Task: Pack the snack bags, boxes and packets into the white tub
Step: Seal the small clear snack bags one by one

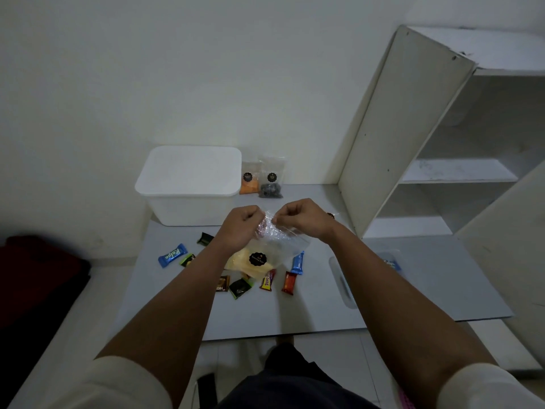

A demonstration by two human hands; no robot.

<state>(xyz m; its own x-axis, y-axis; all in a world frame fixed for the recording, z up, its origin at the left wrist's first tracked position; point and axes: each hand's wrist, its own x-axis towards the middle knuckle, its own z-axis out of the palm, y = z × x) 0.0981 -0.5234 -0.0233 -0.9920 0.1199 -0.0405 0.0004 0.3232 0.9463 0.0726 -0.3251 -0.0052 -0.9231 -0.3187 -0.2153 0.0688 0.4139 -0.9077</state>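
Both my hands hold a clear snack bag [265,255] with yellow chips and a black round label above the grey board. My left hand [240,227] and my right hand [302,216] pinch its top edge from either side. The white tub [188,184] stands at the back left with its lid on. Two more clear bags lean against the wall beside it: one with orange snacks [249,178], one with dark snacks [271,180]. Several small packets lie on the board, among them a blue Kalpa packet [172,255], a blue bar [298,263] and a red one [289,283].
The grey board [413,290] lies on the floor. A clear flat lid [342,284] rests at its right. A white open shelf unit [442,160] stands at the right. A dark red cushion [38,278] sits at the left. My knee shows at the bottom.
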